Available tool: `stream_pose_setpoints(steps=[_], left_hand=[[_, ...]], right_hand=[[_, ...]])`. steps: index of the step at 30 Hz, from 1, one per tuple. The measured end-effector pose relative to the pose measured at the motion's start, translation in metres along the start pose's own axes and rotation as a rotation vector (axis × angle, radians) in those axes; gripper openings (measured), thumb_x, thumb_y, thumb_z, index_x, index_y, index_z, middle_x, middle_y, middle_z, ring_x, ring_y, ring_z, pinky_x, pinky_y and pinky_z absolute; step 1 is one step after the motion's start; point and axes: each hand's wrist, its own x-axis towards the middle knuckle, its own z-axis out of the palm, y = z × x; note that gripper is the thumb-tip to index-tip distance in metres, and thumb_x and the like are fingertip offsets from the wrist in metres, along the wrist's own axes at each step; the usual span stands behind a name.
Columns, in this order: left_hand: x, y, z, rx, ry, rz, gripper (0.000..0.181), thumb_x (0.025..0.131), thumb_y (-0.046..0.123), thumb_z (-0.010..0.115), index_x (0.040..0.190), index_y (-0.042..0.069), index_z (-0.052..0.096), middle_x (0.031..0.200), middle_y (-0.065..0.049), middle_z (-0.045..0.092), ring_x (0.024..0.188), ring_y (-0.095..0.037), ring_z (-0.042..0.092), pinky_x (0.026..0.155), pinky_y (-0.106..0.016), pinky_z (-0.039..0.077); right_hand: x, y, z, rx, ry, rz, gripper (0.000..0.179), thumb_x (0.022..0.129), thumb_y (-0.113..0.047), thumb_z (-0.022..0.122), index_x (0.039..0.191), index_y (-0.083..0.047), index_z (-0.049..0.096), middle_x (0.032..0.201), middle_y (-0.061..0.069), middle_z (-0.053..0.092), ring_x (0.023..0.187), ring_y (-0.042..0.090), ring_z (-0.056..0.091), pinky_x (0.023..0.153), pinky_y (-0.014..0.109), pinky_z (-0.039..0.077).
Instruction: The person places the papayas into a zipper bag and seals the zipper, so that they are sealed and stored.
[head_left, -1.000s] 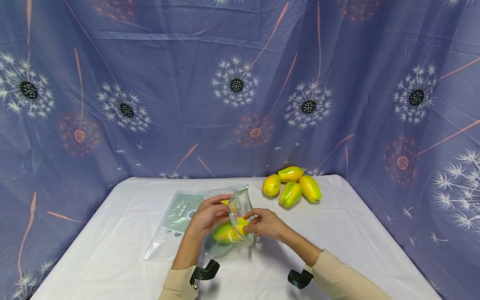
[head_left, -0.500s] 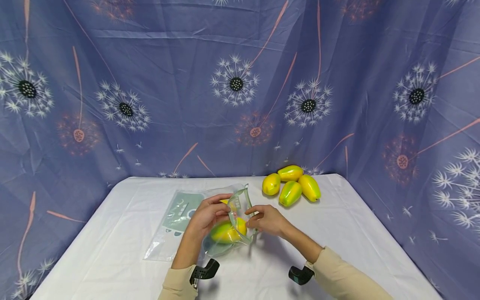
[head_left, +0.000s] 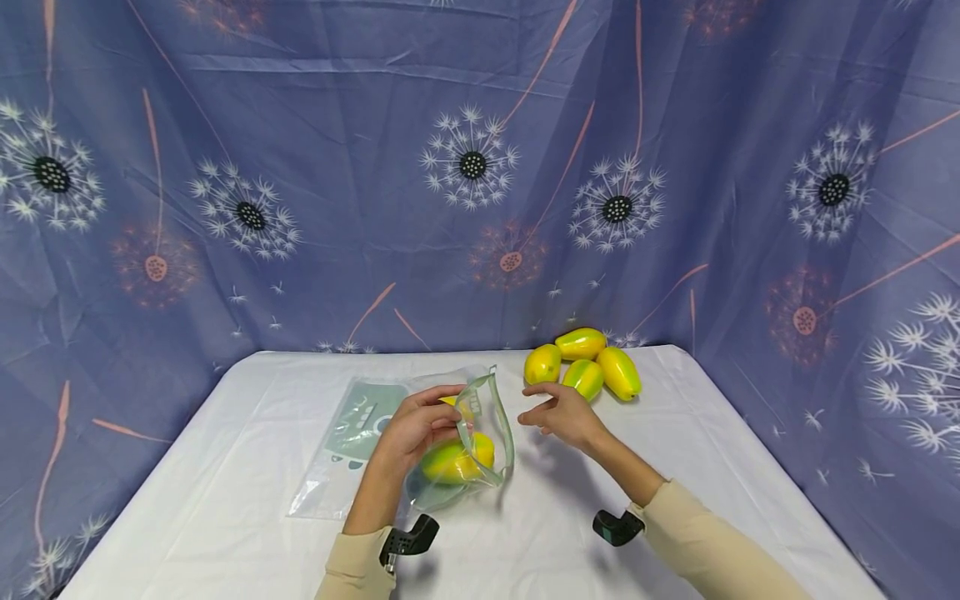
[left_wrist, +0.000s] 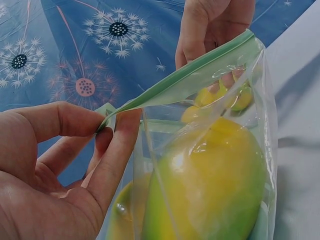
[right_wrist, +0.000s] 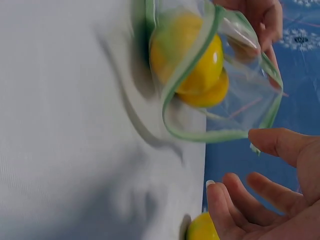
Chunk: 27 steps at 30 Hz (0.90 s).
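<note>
My left hand pinches the rim of a clear zip bag with green edging, thumb and fingertips on its top edge. The bag's mouth gapes toward the right. Inside lies a yellow-green papaya-like fruit, with a second one behind it, partly hidden. My right hand hovers to the right of the bag with nothing in it, fingers extended and spread. In the right wrist view its thumb tip overlaps the bag's green rim. Loose fruit lies just beyond this hand.
Several more papaya-like fruits form a cluster at the back right of the white-covered table. Flat on the left lies another clear bag with a green print. A blue dandelion-patterned curtain hangs around the back and sides.
My right hand has let go of the fruit at the bag's mouth and moved away up and to the right. My left hand stays at the bag's rim.
</note>
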Motion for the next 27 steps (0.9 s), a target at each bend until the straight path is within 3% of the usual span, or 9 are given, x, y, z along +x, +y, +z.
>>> stream_pose_setpoints(steps=[3,11,15,19,23,27], left_hand=[[0.000,0.000,0.000,0.003,0.007,-0.002,0.049,0.089,-0.009,0.060,0.138,-0.006,0.058,0.086,-0.003,0.070,0.069,-0.015,0.068,0.068,-0.027,0.062],[0.000,0.001,-0.002,0.000,0.001,-0.012,0.050,0.089,-0.008,0.061,0.139,-0.006,0.056,0.084,-0.002,0.070,0.069,-0.015,0.069,0.069,-0.027,0.062],[0.000,0.000,-0.001,-0.005,0.009,-0.012,0.049,0.089,-0.007,0.061,0.138,-0.005,0.058,0.084,-0.003,0.070,0.069,-0.015,0.069,0.068,-0.028,0.062],[0.001,0.000,-0.001,-0.009,0.015,-0.007,0.047,0.089,-0.008,0.060,0.137,-0.006,0.059,0.085,-0.003,0.070,0.068,-0.015,0.068,0.067,-0.027,0.062],[0.001,-0.001,-0.001,-0.003,0.006,-0.011,0.048,0.089,-0.009,0.060,0.138,-0.007,0.057,0.086,-0.004,0.070,0.069,-0.015,0.068,0.068,-0.027,0.062],[0.001,-0.001,-0.002,-0.001,-0.008,-0.014,0.050,0.090,-0.009,0.059,0.139,-0.007,0.056,0.089,-0.006,0.070,0.071,-0.015,0.069,0.069,-0.027,0.062]], right_hand=[[0.001,0.001,-0.009,0.008,0.012,0.013,0.054,0.085,-0.021,0.081,0.135,-0.008,0.063,0.096,0.008,0.078,0.101,0.035,0.071,0.084,0.046,0.060],[0.010,0.007,-0.032,-0.058,0.081,0.022,0.066,0.088,-0.031,0.080,0.145,-0.009,0.055,0.107,0.011,0.074,0.087,0.019,0.069,0.084,0.042,0.060],[0.012,0.013,-0.042,-0.092,0.124,0.023,0.066,0.089,-0.030,0.078,0.147,-0.010,0.053,0.105,0.014,0.073,0.085,0.024,0.069,0.081,0.042,0.059],[0.015,0.022,-0.051,-0.127,0.170,0.034,0.069,0.089,-0.033,0.078,0.148,-0.010,0.051,0.113,0.017,0.071,0.094,0.030,0.069,0.078,0.037,0.058],[0.018,0.033,-0.057,-0.178,0.231,0.045,0.072,0.088,-0.036,0.078,0.149,-0.010,0.049,0.117,0.020,0.070,0.096,0.026,0.068,0.070,0.028,0.053],[0.021,0.042,-0.060,-0.223,0.271,0.049,0.077,0.088,-0.038,0.078,0.152,-0.009,0.045,0.111,0.020,0.072,0.091,0.025,0.068,0.069,0.029,0.051]])
